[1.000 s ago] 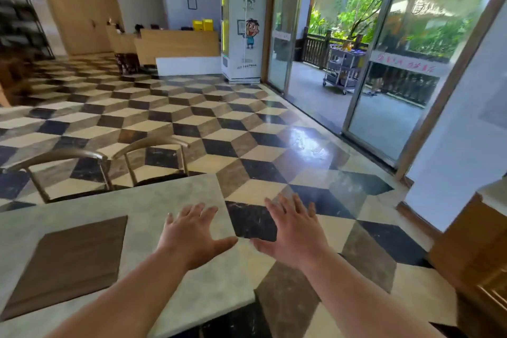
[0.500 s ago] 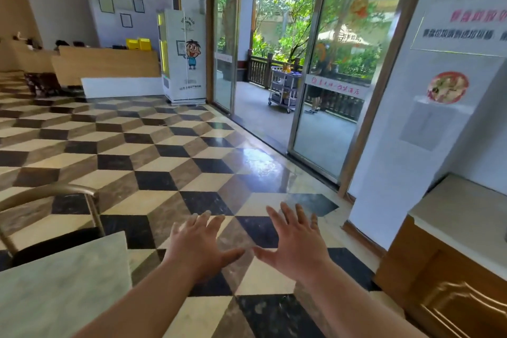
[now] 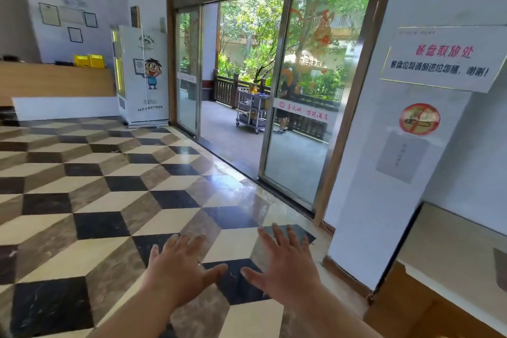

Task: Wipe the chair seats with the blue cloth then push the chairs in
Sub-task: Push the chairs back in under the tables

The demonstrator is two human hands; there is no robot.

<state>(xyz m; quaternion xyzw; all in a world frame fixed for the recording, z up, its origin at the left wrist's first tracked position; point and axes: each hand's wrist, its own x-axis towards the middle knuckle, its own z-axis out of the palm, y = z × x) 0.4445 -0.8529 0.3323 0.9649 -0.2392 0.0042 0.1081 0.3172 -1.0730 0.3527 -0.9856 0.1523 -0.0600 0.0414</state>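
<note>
Since the earlier frames our view has swung to the right: the marble table and the two chair backs seen then have left the picture, and the sliding glass doors (image 3: 274,96) and a white pillar (image 3: 397,145) bearing notices now fill the centre and right. Our left hand (image 3: 178,269) and right hand (image 3: 285,263) are held out side by side, palms down, fingers spread and holding nothing, above the cube-patterned tiled floor (image 3: 96,200), thumbs near each other but apart. Neither the blue cloth nor any chair appears in this view; where the cloth lies we cannot tell. We judge that the wiping has not begun and that the cloth must first be found. The risk from here, in our judgement, is of orientation: turning away from the chairs may lengthen the search, and the wooden counter (image 3: 452,269) just beside the pillar stands close to our right arm, so a careless swing could strike it.
</note>
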